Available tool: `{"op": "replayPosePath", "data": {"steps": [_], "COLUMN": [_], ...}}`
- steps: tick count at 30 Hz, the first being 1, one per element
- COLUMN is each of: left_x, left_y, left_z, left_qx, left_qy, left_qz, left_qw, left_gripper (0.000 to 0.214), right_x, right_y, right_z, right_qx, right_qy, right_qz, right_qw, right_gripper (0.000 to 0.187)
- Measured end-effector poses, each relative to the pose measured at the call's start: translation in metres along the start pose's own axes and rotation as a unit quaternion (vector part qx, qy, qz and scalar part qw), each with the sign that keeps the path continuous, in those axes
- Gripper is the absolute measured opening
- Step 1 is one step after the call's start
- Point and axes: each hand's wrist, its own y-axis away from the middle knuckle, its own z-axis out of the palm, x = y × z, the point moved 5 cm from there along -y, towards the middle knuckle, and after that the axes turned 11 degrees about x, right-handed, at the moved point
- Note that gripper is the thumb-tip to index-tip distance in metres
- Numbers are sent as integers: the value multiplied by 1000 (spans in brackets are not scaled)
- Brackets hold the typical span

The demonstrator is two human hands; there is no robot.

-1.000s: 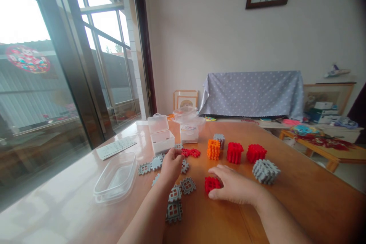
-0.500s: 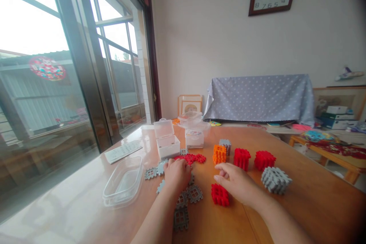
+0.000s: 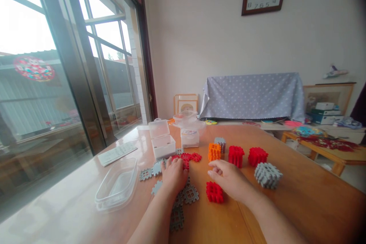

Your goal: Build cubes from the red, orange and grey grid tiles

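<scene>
Your left hand [image 3: 174,175] reaches down over the flat pieces, palm down and fingers spread; the fingertips meet the red pieces [image 3: 196,157], which spread out just beyond and to the right of it. You cannot tell whether those fingers pinch one, since the hand itself covers the spot. Gray pieces [image 3: 191,194] lie around the same hand: some to its left, others under the wrist and nearer you.

Your right hand [image 3: 228,177] is half-curled and released, thumb apart from the forefinger. Just below its thumb, on the near side, sits a short red stack [image 3: 214,192]. Beyond its fingertips stands an orange stack [image 3: 214,152], with a small gray stack [image 3: 220,143] behind that. Past the knuckles is an upright red stack [image 3: 236,156]; to the right of this hand are a wide red stack [image 3: 257,156] and a big gray stack [image 3: 268,175].

Beyond your left hand stands a white box [image 3: 164,148], its lid up, beside a second box [image 3: 190,138]. A clear tub [image 3: 114,185] rests well to the left of that hand, with paper [image 3: 117,154] behind it.
</scene>
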Motion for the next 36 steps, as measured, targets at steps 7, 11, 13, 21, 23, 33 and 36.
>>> {"op": "replayPosePath", "data": {"steps": [7,11,13,21,23,33,36], "left_x": [2,16,27,68,72,81,82], "left_y": [-4,-5,-1,23,26,33,35], "left_z": [-8,-18,-23,-34,-37,-46,-49], "left_qx": [33,72,83,54,48,-1,-28], "left_qy": [3,80,150,303,312,301,312], "left_qz": [-3,47,87,181,186,207,201], "left_qw": [999,993,981,934,930,931,928], "left_gripper": [20,32,36,49,51,46,46], "right_x": [0,-3,-7,-21,-25,-10,-2], "right_y": [0,-1,-1,1,1,-2,0], "right_z": [1,-2,-5,-10,-11,-6,-3], "right_qx": [7,30,41,35,20,-63,-92], "right_qy": [0,2,2,-26,-44,-238,-278], "right_qz": [-8,-20,-28,-47,-46,101,157], "right_qw": [1000,999,999,998,998,964,943], "right_gripper": [28,33,44,56,50,25,23]}}
